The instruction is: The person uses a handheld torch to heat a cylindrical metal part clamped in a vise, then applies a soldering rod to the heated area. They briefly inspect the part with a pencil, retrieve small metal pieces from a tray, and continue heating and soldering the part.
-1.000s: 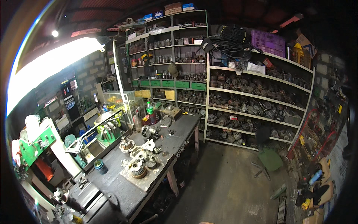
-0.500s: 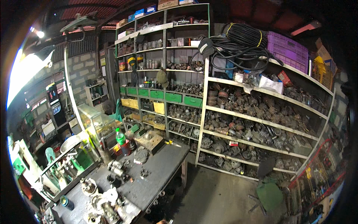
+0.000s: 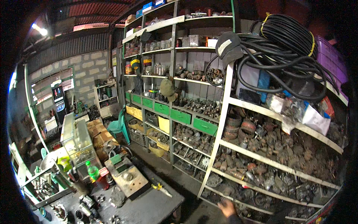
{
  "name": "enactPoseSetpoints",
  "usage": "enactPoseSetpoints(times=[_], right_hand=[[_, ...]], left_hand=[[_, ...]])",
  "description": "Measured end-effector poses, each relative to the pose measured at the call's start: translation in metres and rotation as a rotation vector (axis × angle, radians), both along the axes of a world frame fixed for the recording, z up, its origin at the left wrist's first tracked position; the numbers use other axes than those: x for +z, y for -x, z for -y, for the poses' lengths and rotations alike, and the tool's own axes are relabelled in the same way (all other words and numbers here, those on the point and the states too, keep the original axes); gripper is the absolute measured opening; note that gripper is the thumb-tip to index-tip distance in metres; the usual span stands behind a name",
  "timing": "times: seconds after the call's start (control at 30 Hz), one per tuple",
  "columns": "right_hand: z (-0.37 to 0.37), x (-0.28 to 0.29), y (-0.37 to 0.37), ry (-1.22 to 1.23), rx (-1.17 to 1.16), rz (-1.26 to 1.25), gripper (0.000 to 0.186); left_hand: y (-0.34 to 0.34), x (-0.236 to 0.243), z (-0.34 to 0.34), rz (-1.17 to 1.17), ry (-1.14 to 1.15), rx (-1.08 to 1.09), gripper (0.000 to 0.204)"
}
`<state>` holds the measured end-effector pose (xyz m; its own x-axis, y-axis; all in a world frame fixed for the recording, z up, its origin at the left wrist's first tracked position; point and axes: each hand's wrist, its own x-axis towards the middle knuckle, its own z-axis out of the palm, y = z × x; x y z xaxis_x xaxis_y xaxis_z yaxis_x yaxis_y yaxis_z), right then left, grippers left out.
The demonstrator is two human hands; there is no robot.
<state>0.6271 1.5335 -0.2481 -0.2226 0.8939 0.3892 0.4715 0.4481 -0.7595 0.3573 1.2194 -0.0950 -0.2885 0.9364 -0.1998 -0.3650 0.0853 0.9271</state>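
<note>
My right hand is low in the centre, in front of the bottom of the white-framed rack, right of the dark workbench. Its fingers look bent but are smeared, and I cannot tell whether they hold anything. My left hand is out of view. On the bench are a metal plate, a yellow-handled tool, a green-capped bottle and greasy metal parts.
The rack is packed with grimy parts, with coiled black hose and a purple crate on top. Further back stand shelving with green drawers, a teal plastic chair and a glass case.
My view has swung and moved closer to the shelving, so the bench now sits lower left. My right hand has come up further into view from the lower edge.
</note>
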Motion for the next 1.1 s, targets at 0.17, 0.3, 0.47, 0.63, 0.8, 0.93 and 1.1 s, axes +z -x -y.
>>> enactPoseSetpoints(times=[0.17,0.3,0.47,0.63,0.8,0.93,1.1], right_hand=[[-0.180,0.295,0.232,-0.181,0.329,-0.052,0.053],[-0.257,0.417,0.349,-0.433,0.388,-0.043,0.063],[-0.368,0.525,0.463,-0.745,0.217,-0.015,0.076],[-0.467,0.619,0.550,-0.790,0.143,0.060,0.075],[-0.586,0.683,0.595,-0.767,0.091,0.242,0.050],[-0.703,0.731,0.588,-0.733,-0.229,0.375,0.039],[-0.801,0.752,0.554,-0.854,-0.597,0.535,0.062]], left_hand=[[0.049,0.004,-0.096,0.101,-0.025,0.258,0.015],[0.094,-0.001,-0.186,0.063,-0.145,0.487,0.013],[0.139,0.007,-0.268,0.116,-0.286,0.659,0.013],[0.170,0.011,-0.317,0.121,-0.232,0.849,0.008],[0.199,0.004,-0.382,0.285,-0.277,1.012,0.008],[0.234,0.010,-0.438,0.222,-0.222,1.056,0.007],[0.288,0.032,-0.499,0.148,-0.143,0.960,0.006]])
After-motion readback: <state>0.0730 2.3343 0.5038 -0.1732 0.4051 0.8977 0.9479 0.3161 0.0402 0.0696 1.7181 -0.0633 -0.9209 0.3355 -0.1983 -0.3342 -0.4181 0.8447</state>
